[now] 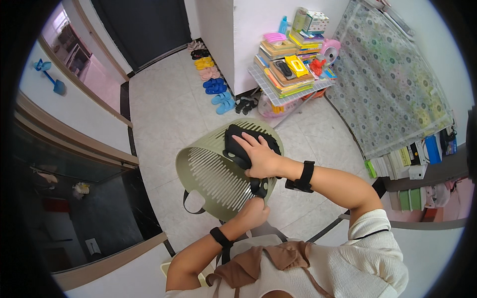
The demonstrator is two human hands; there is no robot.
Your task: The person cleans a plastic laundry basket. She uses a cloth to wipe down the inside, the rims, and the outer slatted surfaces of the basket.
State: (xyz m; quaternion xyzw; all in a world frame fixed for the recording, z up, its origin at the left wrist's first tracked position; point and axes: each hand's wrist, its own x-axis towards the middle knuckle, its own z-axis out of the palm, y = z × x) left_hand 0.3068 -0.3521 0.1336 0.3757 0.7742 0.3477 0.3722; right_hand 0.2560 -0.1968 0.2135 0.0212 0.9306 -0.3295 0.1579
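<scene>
A green slotted plastic laundry basket [208, 149] is tilted on its side in front of me, its open mouth facing the lower left. My left hand [253, 214] grips the basket's rim near a dark strap handle [259, 187]. My right hand [261, 158] is shut on a black item [238, 139], which looks like folded cloth or a bag, over the basket's upper side. The fingers lie spread across it, and the hand hides part of it. Another dark handle [193, 212] hangs from the rim at the left.
Several pairs of slippers [215, 85] line the wall ahead. A small folding table [268, 89] bears stacked books, a yellow packet and a pink fan [330, 50]. A patterned cloth cover [387, 82] hangs at the right above a shelf of boxes. A dark doorway [104, 212] lies at the left.
</scene>
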